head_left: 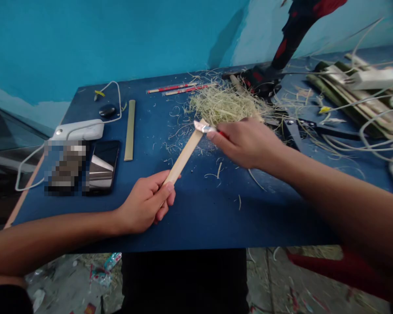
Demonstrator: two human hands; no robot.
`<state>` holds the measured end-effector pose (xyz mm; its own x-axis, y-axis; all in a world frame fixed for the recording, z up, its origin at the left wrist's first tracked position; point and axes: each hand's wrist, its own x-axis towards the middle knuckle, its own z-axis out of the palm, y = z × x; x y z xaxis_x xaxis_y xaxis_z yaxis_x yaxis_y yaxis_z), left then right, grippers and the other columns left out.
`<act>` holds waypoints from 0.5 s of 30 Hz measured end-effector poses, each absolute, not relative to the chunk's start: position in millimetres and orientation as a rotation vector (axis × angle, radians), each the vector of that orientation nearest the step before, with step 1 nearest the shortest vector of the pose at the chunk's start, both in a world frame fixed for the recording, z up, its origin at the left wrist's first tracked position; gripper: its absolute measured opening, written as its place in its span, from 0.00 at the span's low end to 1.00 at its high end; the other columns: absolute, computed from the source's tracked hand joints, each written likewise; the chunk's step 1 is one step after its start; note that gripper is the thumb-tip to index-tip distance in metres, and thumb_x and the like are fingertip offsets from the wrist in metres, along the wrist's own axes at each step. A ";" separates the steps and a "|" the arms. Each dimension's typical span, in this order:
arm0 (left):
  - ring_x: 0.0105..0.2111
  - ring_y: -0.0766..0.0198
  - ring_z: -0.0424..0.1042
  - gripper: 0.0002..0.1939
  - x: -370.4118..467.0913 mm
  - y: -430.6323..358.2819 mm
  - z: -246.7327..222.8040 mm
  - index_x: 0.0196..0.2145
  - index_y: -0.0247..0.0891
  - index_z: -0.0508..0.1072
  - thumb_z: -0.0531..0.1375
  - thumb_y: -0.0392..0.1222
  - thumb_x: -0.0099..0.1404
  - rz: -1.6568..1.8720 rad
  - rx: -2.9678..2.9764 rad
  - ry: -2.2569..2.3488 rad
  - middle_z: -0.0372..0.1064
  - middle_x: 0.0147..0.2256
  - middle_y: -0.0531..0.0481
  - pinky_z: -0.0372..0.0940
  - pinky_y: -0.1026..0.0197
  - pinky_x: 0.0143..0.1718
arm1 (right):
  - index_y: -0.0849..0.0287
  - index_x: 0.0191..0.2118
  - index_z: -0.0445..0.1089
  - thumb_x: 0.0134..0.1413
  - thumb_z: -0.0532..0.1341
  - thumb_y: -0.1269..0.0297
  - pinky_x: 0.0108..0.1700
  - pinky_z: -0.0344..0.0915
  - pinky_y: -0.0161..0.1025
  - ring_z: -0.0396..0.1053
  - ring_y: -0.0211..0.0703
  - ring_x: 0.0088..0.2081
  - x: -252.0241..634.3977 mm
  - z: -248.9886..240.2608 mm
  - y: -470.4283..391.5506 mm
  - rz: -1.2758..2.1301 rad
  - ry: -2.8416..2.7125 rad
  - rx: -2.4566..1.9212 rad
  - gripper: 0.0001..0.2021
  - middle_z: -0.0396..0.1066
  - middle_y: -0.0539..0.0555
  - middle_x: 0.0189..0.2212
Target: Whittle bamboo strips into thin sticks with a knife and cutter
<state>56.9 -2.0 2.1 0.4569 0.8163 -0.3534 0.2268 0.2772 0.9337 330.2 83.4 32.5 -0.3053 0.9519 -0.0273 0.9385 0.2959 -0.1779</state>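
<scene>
My left hand (153, 196) is closed around the lower end of a pale bamboo strip (186, 150), which slants up and away to the right. My right hand (245, 141) grips a red-handled knife (205, 128); its short metal blade lies across the strip's far end. Most of the handle is hidden in my fist. Just beyond the blade is a heap of thin curly shavings (227, 104), with loose curls scattered around the strip. Another flat bamboo strip (129, 131), greener, lies on the blue table (199, 222) to the left.
Two phones (101, 168) (67, 168), a white power strip (78, 130) and a dark mouse-like object (107, 110) occupy the left side. Red packets (172, 88) lie at the back. A black-and-red power tool (262, 83), cutters (293, 131), bamboo pieces (343, 96) and white cables (376, 148) crowd the right.
</scene>
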 end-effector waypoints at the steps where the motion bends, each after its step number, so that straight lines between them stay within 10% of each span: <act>1: 0.14 0.76 0.60 0.14 57.1 -1.9 2.0 0.40 0.38 0.70 0.57 0.51 0.79 0.514 1.262 1.066 0.66 0.25 0.58 0.56 0.71 0.14 | 0.55 0.34 0.71 0.75 0.44 0.42 0.32 0.47 0.44 0.56 0.44 0.24 326.0 32.1 79.6 0.278 -2.498 -1.769 0.29 0.64 0.54 0.21; 15: 0.14 0.76 0.60 0.17 63.5 4.3 9.9 0.54 0.33 0.70 0.61 0.48 0.75 0.568 1.136 1.088 0.67 0.27 0.60 0.55 0.71 0.12 | 0.54 0.32 0.71 0.75 0.45 0.41 0.33 0.48 0.44 0.58 0.46 0.25 335.5 33.0 94.3 0.202 -2.443 -1.824 0.29 0.66 0.56 0.22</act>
<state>63.5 4.3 9.9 0.4063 0.8248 -0.3933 0.1489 0.3649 0.9191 335.5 94.3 33.0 -0.2846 0.9586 -0.0101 0.9472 0.2796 -0.1571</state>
